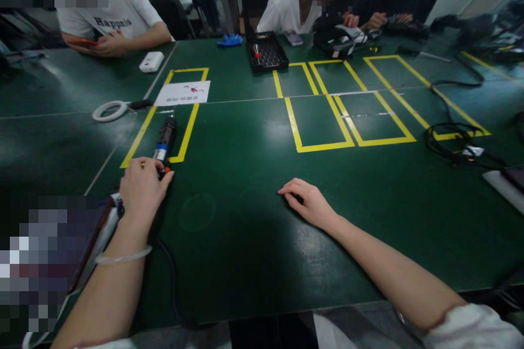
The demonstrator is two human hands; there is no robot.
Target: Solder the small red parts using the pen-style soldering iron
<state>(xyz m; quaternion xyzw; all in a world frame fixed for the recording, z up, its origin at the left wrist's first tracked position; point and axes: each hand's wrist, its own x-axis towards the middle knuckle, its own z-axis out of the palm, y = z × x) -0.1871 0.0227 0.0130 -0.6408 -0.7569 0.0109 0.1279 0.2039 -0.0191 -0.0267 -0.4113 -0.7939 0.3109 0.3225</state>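
Observation:
My left hand (pixel 142 190) is closed around the rear end of a corded electric screwdriver (pixel 166 133) at the left. The tool lies inside a yellow taped rectangle (pixel 187 133), its tip pointing away from me. It has a dark body with a blue band, and a black cord (pixel 171 272) runs back toward the table's near edge. Just past the tip is a white paper label (pixel 184 94) with printed characters. Well to the right, my right hand (pixel 308 203) rests on the green table (pixel 241 174), fingers loosely bent, thumb apart, holding nothing.
A roll of white tape (pixel 109 111) lies left of the label. At the back are a white box (pixel 151 61), blue item (pixel 230 40) and black tray (pixel 268 53) with a red-handled tool. Coiled black cable (pixel 454 142) lies right. People sit across the table.

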